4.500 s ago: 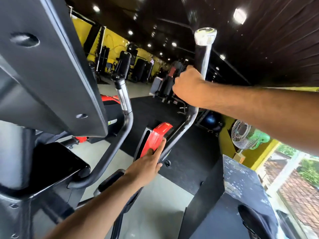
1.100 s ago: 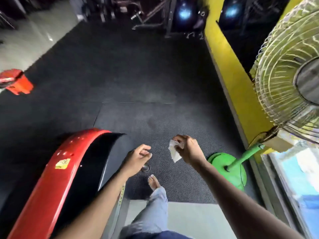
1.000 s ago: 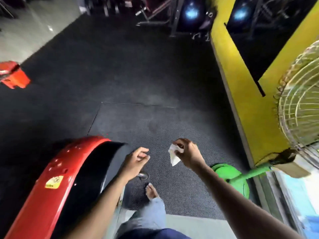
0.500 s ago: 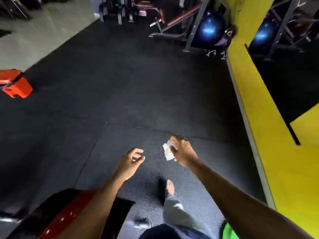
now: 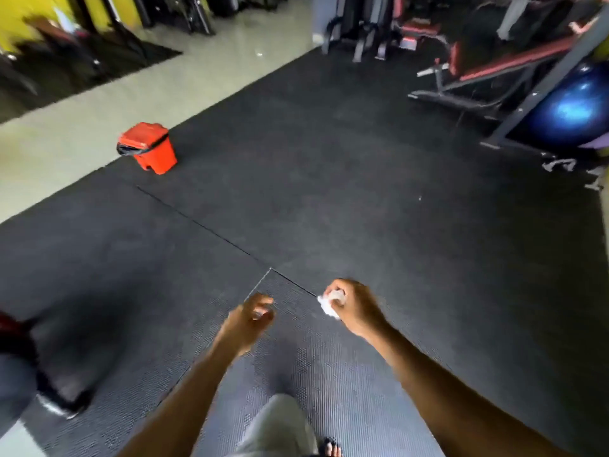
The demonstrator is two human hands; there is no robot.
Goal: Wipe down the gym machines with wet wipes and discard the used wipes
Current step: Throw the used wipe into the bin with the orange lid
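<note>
right hand (image 5: 354, 306): balled round used wipe (image 5: 328, 305) | left hand (image 5: 247, 321): loosely curled, empty | I see red bin (image 5: 148, 148) well ahead-left of hands, left hand nearer

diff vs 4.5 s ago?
Both hands let go of the machine: the right hand left the handlebar, the left hand left the red cover. The person turned onto the black mat; an orange bin is now ahead left. Unchanged over the last second: right fingers grip the crumpled wipe, left holds nothing.
</note>
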